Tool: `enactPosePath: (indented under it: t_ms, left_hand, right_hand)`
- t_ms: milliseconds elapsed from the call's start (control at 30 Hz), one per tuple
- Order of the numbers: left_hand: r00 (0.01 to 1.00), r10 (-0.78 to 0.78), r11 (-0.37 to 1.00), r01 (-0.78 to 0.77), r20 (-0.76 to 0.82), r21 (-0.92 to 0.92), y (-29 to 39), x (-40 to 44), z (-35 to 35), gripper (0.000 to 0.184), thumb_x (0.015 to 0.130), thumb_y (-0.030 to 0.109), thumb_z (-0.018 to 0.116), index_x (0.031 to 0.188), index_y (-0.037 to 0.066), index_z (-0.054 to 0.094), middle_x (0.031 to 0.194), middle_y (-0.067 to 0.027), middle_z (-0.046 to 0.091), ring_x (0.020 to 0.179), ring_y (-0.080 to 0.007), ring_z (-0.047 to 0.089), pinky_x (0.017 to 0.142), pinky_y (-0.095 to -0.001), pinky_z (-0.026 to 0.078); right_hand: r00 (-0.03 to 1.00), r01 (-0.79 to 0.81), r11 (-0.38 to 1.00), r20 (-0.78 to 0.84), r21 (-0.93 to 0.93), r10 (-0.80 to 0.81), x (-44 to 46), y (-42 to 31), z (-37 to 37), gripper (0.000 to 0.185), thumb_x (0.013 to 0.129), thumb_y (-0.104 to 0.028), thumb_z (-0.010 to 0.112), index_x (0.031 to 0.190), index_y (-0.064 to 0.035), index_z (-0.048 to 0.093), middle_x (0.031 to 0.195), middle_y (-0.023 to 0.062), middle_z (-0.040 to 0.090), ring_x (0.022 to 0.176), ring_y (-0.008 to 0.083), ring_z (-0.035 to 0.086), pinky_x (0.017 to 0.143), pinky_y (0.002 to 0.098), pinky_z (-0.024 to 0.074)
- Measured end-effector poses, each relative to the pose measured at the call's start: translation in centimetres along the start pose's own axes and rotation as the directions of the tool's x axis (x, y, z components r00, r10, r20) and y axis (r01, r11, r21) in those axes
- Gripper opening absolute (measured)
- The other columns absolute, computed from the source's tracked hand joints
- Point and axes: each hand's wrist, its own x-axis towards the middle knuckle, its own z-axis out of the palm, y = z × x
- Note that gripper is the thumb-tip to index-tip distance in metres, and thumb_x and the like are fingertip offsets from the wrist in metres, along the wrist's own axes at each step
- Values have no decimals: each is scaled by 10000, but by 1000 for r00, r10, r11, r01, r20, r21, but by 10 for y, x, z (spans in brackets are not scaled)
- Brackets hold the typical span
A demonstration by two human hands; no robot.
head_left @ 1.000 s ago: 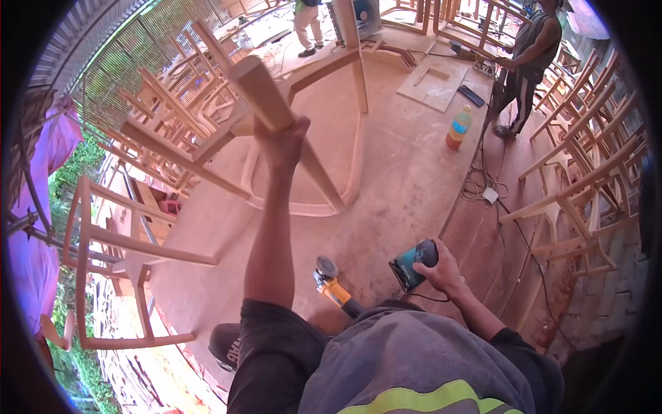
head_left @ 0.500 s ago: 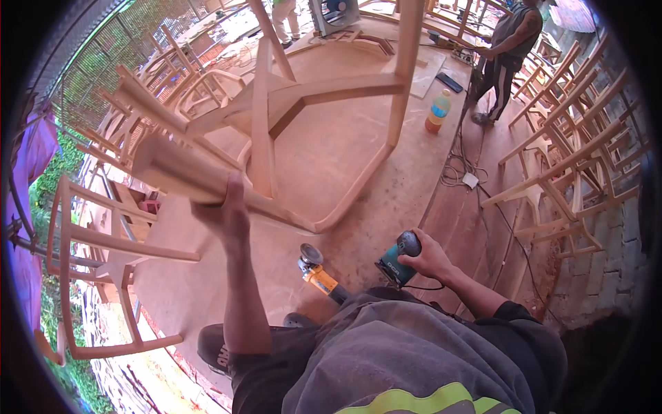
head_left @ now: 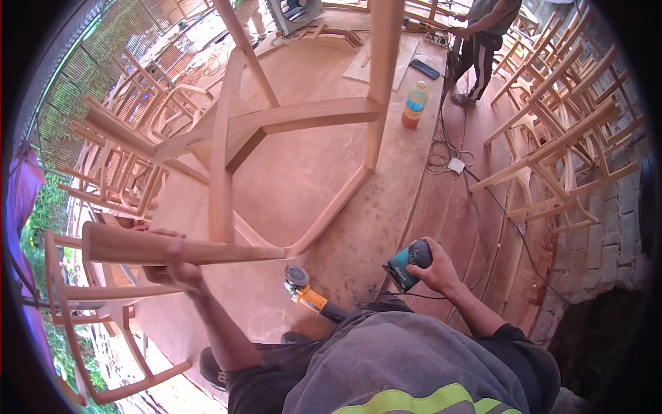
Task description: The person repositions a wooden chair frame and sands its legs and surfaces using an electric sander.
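My left hand (head_left: 181, 268) is wrapped round a leg of a pale wooden chair frame (head_left: 303, 116), which rests tilted on the brown work table (head_left: 352, 259). The held leg points toward the left. In my right hand (head_left: 436, 268) is a teal and black power sander (head_left: 408, 265), lifted over the table's right edge with its cord trailing below. Between my hands, an orange and black angle grinder (head_left: 310, 298) lies on the table near my body.
A bottle (head_left: 414, 105), a phone (head_left: 424, 68) and a board (head_left: 383, 65) lie farther back. Coiled cables (head_left: 445, 155) run along the right side. Stacked chair frames (head_left: 552, 165) stand right, others left. A person (head_left: 479, 48) stands at the back right.
The chair frame has turned, its held leg swinging down and left with my left hand. My right hand still holds the sander. The view has shifted.
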Motion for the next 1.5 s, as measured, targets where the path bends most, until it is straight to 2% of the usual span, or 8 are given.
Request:
enactPosePath:
  t_ms: [267, 333, 433, 533, 700, 1033, 1400, 1500]
  left_hand:
    - [999, -26, 966, 16, 36, 260, -171, 168, -120, 843, 740, 264, 758, 1383, -43, 307, 1211, -253, 529, 976, -349, 614, 834, -439, 579]
    - [900, 9, 454, 385, -436, 803, -93, 146, -27, 851, 836, 276, 723, 1397, -150, 244, 1177, -221, 544, 1101, -361, 573, 1080, -406, 432]
    - [964, -13, 958, -64, 264, 281, -222, 125, 59, 570, 909, 176, 672, 1397, -18, 451, 1097, -89, 600, 1072, -169, 568, 964, -353, 449]
    - [891, -112, 982, 168, 439, -90, 6, 24, 245, 400, 821, 261, 779, 1037, -25, 602, 964, -93, 654, 924, -170, 627, 783, -301, 500]
    - [985, 70, 989, -89, 156, 117, 41, 2, 250, 360, 716, 117, 749, 1020, -30, 626, 842, -177, 708, 749, -320, 699, 669, -407, 541]
    - [975, -188, 982, 188, 117, 8, 148, -95, 29, 270, 754, -23, 750, 975, -12, 596, 850, -65, 649, 755, -136, 635, 669, -280, 523]
    - [958, 283, 866, -234, -48, 441, 1, 33, 78, 625, 667, 196, 817, 1157, -17, 494, 907, -111, 630, 765, -214, 631, 697, -343, 522]
    - [983, 95, 887, -10, -159, 462, -64, 85, 92, 733, 624, 236, 857, 1204, -48, 509, 1058, -173, 643, 892, -294, 661, 784, -382, 541]
  right_hand:
    - [998, -65, 997, 11, 37, 64, -3, 30, -27, 715, 680, -289, 778, 1286, -48, 484, 1157, 218, 581, 1093, 373, 576, 958, 428, 459]
    - [995, -74, 997, -57, 40, 76, -8, 40, -24, 682, 676, -273, 774, 1257, -45, 500, 1147, 213, 595, 1083, 361, 589, 942, 433, 465]
    - [990, -140, 969, 27, 202, 137, -10, 25, -36, 658, 676, -265, 775, 1237, -40, 514, 1151, 212, 606, 1085, 352, 599, 940, 428, 468]
    - [979, 49, 998, -199, 47, -38, -17, 33, -26, 635, 679, -250, 773, 1223, -34, 526, 1096, 194, 637, 1051, 353, 626, 909, 415, 483]
    - [974, 137, 979, -199, 153, -106, -18, 23, -16, 557, 717, -214, 766, 1205, -52, 550, 1079, 173, 640, 1009, 314, 635, 885, 384, 489]
    - [995, 92, 989, -45, 116, -88, 18, -2, -5, 662, 712, -283, 766, 1271, -23, 524, 1061, 209, 669, 997, 316, 667, 882, 393, 509]
    - [991, 132, 991, -28, 28, -132, 30, -13, -5, 741, 696, -294, 784, 1305, 12, 493, 1172, 231, 613, 1093, 360, 610, 961, 401, 471]
    - [991, 132, 988, -38, 76, -129, 22, -13, -6, 722, 700, -274, 789, 1297, 7, 496, 1174, 220, 616, 1094, 346, 613, 959, 400, 472]
